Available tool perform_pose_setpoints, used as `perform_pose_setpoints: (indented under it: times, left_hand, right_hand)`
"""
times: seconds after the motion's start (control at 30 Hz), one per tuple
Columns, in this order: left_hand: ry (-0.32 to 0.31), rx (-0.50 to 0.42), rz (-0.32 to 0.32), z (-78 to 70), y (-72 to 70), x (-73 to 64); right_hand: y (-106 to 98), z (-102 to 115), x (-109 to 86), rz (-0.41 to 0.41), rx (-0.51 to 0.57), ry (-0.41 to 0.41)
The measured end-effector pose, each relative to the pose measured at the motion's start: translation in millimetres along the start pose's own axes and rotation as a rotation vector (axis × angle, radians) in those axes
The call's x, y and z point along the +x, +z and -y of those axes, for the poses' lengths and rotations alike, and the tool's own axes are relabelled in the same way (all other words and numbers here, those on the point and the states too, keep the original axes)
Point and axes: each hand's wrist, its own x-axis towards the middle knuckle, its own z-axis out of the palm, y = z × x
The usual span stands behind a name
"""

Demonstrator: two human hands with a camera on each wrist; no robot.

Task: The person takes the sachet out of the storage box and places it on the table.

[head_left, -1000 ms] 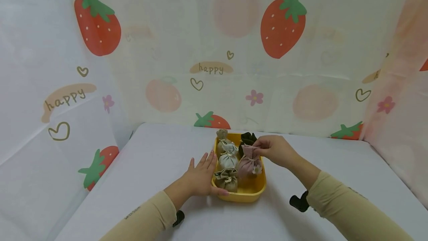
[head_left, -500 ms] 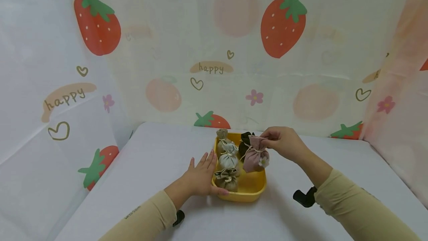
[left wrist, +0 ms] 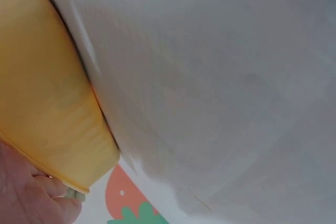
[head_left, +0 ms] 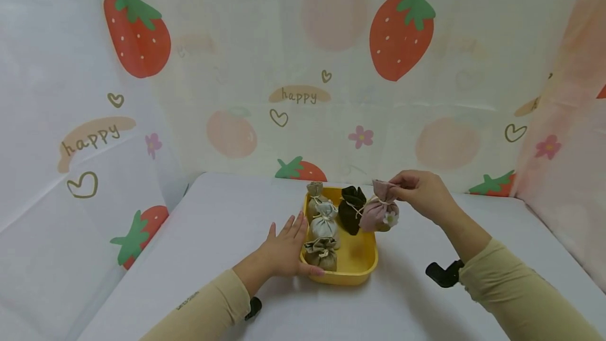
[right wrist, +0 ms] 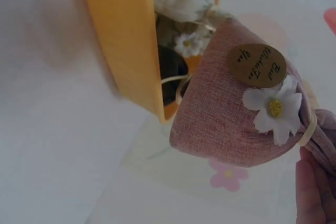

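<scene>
The pink pouch (head_left: 377, 214) is held above the desk (head_left: 236, 214) toward its far edge, its top pinched by the right hand (head_left: 424, 194); the left hand (head_left: 285, 249) is laid spread against the yellow tray (head_left: 343, 279).

a white tabletop (head_left: 227, 214) lies before a pale backdrop (head_left: 265, 46) printed with red strawberries (head_left: 401, 40), pink flowers (head_left: 361, 137), brown heart outlines (head_left: 279, 118) and the word "happy" (head_left: 299, 96) on peach patches (head_left: 98, 138).

The held pouch (right wrist: 226, 104) is pink, the dark pouch (head_left: 351, 212) perhaps black.
</scene>
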Motion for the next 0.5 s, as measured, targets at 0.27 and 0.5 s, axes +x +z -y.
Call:
perform_pose_setpoints:
  times: [0.27, 0.5]
  left_hand:
    - [-0.001, -0.008, -0.009, 0.7, 1.3, 1.0]
    - [0.002, 0.002, -0.003, 0.5, 0.2, 0.8]
  right_hand:
    - [-12.2, -15.8, -0.7, -0.035, -0.012, 0.008]
    - [-15.2, -33.3, -0.7, -0.078, -0.048, 0.032]
